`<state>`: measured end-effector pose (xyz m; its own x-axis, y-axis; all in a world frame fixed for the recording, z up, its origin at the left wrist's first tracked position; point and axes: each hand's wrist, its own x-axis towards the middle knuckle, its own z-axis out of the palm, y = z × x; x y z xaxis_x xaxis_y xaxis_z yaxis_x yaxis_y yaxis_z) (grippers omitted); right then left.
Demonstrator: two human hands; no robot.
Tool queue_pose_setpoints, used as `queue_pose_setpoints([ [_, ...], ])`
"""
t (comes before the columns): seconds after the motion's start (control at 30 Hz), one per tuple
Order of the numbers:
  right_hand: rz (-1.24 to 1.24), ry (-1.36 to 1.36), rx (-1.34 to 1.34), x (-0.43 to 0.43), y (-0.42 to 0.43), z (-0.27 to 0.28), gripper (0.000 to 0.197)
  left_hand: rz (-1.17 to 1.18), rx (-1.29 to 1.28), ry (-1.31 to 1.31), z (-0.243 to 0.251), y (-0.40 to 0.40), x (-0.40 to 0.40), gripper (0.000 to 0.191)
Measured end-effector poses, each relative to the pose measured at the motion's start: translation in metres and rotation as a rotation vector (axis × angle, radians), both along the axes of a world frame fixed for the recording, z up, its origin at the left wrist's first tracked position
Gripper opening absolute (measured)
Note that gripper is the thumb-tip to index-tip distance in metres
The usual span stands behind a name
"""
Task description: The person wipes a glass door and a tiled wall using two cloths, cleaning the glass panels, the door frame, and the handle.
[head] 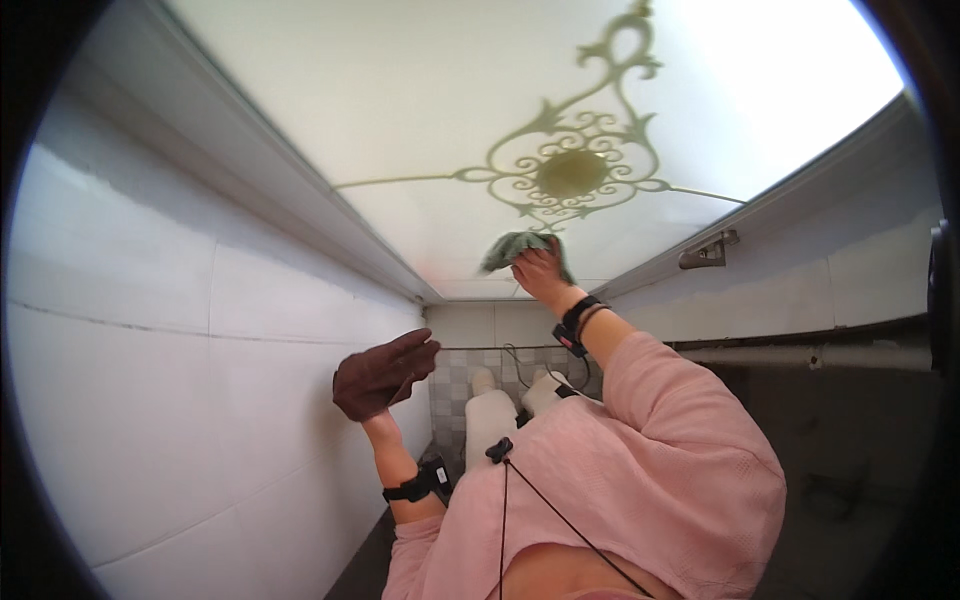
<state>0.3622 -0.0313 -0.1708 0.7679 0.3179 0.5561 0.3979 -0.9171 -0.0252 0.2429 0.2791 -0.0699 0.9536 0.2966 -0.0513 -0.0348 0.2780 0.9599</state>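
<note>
My right hand (pixel 541 271) presses a grey-green cloth (pixel 517 246) to the lower part of a frosted glass pane (pixel 390 97). Just above the cloth, a gold-green scroll ornament (pixel 571 174) with an oval centre decorates the pane. A dark brown cloth (pixel 382 371) covers most of my left hand (pixel 381 420), raised at the left near the tiled wall. The left fingers are hidden by that cloth, though it appears to be held or draped over them. Black straps with small devices sit on both forearms.
White tiled wall (pixel 135 360) runs close on the left. A metal latch or handle (pixel 705 253) sits on the frame at the right, above a horizontal pipe (pixel 810 355). A thin dark cable (pixel 512 364) hangs near my feet over grey checkered floor tiles (pixel 448 390).
</note>
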Motion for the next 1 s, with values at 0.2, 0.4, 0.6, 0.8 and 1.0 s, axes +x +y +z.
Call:
queue_pose_setpoints([
  [0.2, -0.33, -0.465, 0.169, 0.016, -0.043, 0.135, 0.047, -0.094, 0.098, -0.089, -0.009, -0.004, -0.011, 0.034],
  [0.4, -0.395, -0.504, 0.352, 0.01, -0.077, 0.205, 0.04, -0.107, 0.107, -0.059, 0.054, -0.072, -0.011, 0.034],
  [0.6, 0.043, -0.044, -0.054, -0.01, -0.062, 0.083, 0.024, -0.359, 0.086, -0.113, 0.023, -0.06, -0.018, 0.044],
  [0.8, -0.493, -0.805, 0.188, 0.02, -0.089, 0.134, 0.045, 0.167, 0.334, -0.39, -0.027, -0.004, -0.039, 0.049],
  [1.0, -0.459, -0.784, 0.34, 0.005, -0.116, 0.223, 0.04, 0.704, 1.144, -0.262, 0.005, 0.042, -0.075, 0.042],
])
